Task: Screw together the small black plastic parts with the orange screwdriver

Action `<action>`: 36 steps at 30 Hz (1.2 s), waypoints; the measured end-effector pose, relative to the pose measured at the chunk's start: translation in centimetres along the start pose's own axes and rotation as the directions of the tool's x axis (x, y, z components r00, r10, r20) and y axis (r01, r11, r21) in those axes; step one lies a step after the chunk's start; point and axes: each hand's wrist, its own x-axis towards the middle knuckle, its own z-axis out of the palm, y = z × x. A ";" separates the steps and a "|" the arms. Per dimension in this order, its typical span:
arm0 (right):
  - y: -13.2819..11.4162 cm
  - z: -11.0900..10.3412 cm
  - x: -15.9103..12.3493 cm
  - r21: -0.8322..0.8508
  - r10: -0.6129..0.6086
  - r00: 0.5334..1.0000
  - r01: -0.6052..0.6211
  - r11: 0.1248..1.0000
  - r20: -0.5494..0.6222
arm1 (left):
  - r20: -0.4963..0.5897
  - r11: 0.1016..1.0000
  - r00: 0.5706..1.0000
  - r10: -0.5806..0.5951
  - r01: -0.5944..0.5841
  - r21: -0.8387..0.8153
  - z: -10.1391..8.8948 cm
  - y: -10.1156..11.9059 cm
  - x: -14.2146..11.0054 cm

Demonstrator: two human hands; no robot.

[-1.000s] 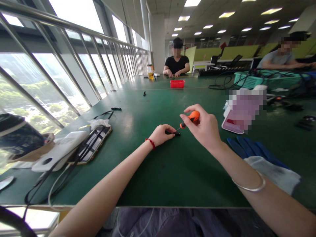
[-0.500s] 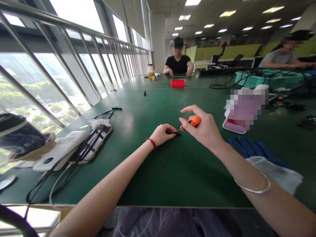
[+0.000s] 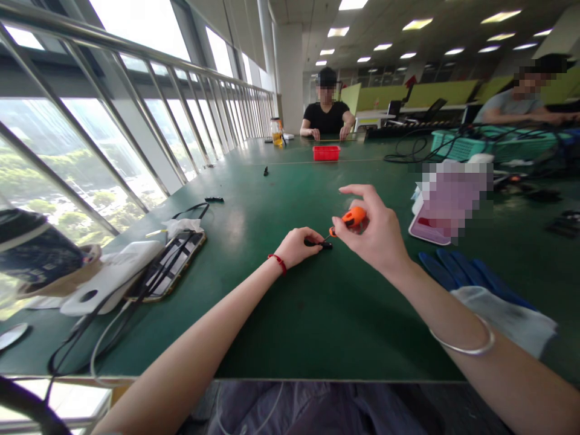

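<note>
My left hand (image 3: pixel 296 246) rests on the green table (image 3: pixel 317 302) and pinches a small black part (image 3: pixel 322 244) against it. My right hand (image 3: pixel 376 232) grips a small screwdriver with an orange handle (image 3: pixel 353 217), index finger raised. The screwdriver's tip points down and left onto the black part. A red string is round my left wrist, a silver bangle round my right forearm.
At the left lie a white device (image 3: pixel 109 278), a phone with black cables (image 3: pixel 172 266) and a dark bag (image 3: pixel 36 254). Blue and grey gloves (image 3: pixel 480 290) lie at the right. A red bin (image 3: pixel 326 153) stands far off, near a seated person (image 3: pixel 326 112). Another person (image 3: pixel 521 99) sits at the right.
My right hand has turned the screwdriver a little, and the index finger has lifted higher. My left hand has stayed on the black part. The far person's hands have shifted.
</note>
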 end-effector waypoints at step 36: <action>0.6 0.8 0.1 -0.051 0.228 0.973 -0.225 0.973 0.044 | -0.158 0.986 0.985 -0.063 0.086 0.143 -0.1 0.5 -0.3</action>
